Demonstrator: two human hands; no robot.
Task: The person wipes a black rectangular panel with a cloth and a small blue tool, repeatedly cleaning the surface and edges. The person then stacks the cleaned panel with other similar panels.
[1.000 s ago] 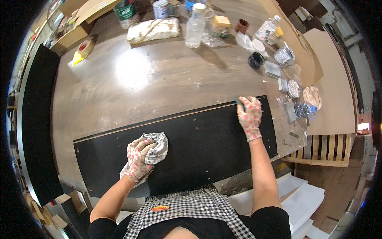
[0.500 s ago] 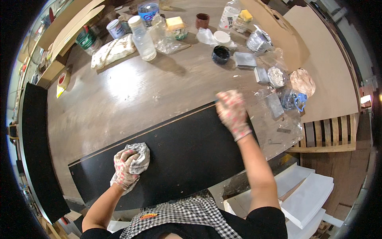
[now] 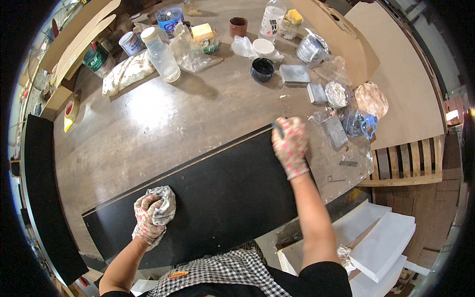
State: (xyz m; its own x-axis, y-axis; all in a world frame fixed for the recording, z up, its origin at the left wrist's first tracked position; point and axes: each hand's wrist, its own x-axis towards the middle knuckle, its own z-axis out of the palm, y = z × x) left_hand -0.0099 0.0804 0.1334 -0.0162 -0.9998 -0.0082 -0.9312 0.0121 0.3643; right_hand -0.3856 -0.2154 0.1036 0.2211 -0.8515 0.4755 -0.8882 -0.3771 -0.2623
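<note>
A long black board (image 3: 227,190) with a pale groove along its far edge lies slanted on the table in front of me. My left hand (image 3: 146,220), in a white glove with pink dots, is closed around a crumpled grey-white rag (image 3: 167,204) and presses it on the board's left part. At the board's far right corner is my right hand (image 3: 291,148), gloved the same way and slightly blurred. Its fingers are closed on a small dark teal piece (image 3: 278,130), mostly hidden, whose kind I cannot make out.
Grey blocks (image 3: 295,75), a black cup (image 3: 261,70), a foil-wrapped container (image 3: 311,49) and a cut plastic bottle (image 3: 354,123) stand at the right. Along the back are a clear bottle (image 3: 161,57) and a yellow sponge (image 3: 202,32). White panels (image 3: 383,242) lie low at right.
The whole view has shifted a little. My right hand stays at the far right corner, turned slightly, and the teal piece shows more plainly. My left hand still presses the rag on the board.
</note>
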